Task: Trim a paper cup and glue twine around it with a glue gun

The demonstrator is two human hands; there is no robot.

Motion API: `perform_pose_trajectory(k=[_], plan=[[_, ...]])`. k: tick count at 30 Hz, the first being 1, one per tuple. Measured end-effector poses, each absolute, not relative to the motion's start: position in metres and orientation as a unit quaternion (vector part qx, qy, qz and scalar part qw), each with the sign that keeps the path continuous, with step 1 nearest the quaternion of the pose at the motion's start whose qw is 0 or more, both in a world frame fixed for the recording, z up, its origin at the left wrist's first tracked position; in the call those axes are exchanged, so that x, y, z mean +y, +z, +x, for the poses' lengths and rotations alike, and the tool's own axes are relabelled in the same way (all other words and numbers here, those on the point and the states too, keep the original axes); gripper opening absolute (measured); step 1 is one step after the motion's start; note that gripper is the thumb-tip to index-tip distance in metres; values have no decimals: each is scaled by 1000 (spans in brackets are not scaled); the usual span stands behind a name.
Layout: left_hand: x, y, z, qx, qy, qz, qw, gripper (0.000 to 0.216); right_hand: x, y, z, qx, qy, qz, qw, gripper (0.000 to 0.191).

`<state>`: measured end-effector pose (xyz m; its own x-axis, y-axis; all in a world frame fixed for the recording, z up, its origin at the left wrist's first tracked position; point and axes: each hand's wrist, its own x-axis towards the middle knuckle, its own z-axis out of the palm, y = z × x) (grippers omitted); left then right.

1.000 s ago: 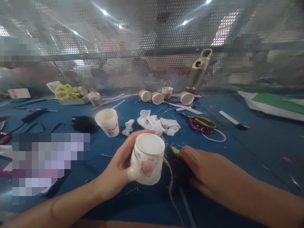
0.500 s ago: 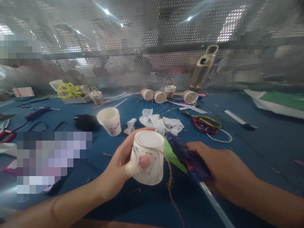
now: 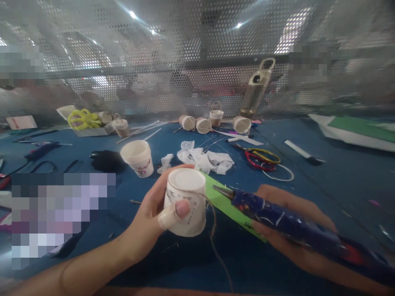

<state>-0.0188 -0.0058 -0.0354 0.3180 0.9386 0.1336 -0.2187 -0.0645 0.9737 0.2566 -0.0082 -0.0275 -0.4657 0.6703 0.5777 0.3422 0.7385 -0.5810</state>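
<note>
My left hand (image 3: pixel 154 205) is wrapped round a white paper cup (image 3: pixel 185 209) held upside down, its thumb, with a beige covering, across the front. A strand of brown twine (image 3: pixel 212 224) circles the cup near its base and hangs down on the right. My right hand (image 3: pixel 286 218) grips a dark blue glue gun (image 3: pixel 296 226), whose metal nozzle points left toward the cup without touching it. Behind the nozzle lies a bright green strip (image 3: pixel 222 201), partly hidden by the cup and gun.
Stacked paper cups (image 3: pixel 137 158) stand left of crumpled white lace (image 3: pixel 205 158). Red and yellow scissors (image 3: pixel 261 158) lie to the right. Small twine-wrapped cups (image 3: pixel 203 125) and a bottle (image 3: pixel 256 92) line the back by a perforated metal panel (image 3: pixel 154 74). A box with yellow-handled scissors (image 3: pixel 84 119) sits back left.
The glue gun has swung away from the cup's right side toward the right, and its nozzle now shows. My left hand still holds the cup. The whole view has shifted slightly.
</note>
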Motion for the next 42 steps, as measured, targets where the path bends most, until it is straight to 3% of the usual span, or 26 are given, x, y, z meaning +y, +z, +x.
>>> perform_pose_trajectory(k=[8, 23, 38, 40, 42], plan=[[-6, -33, -13, 349, 465, 556, 594, 55, -7, -23, 256, -858, 122, -298, 399, 9], [-9, -27, -13, 368, 460, 591, 551, 53, -9, -28, 250, -843, 128, -379, 359, 22], [-7, -28, -13, 349, 465, 612, 537, 46, -11, -23, 265, -869, 131, -371, 300, 17], [-7, -27, -13, 354, 463, 612, 535, 48, -10, -27, 265, -866, 136, -378, 298, 20], [-7, -27, -13, 359, 464, 613, 529, 50, -8, -35, 265, -871, 107, -297, 376, 18]])
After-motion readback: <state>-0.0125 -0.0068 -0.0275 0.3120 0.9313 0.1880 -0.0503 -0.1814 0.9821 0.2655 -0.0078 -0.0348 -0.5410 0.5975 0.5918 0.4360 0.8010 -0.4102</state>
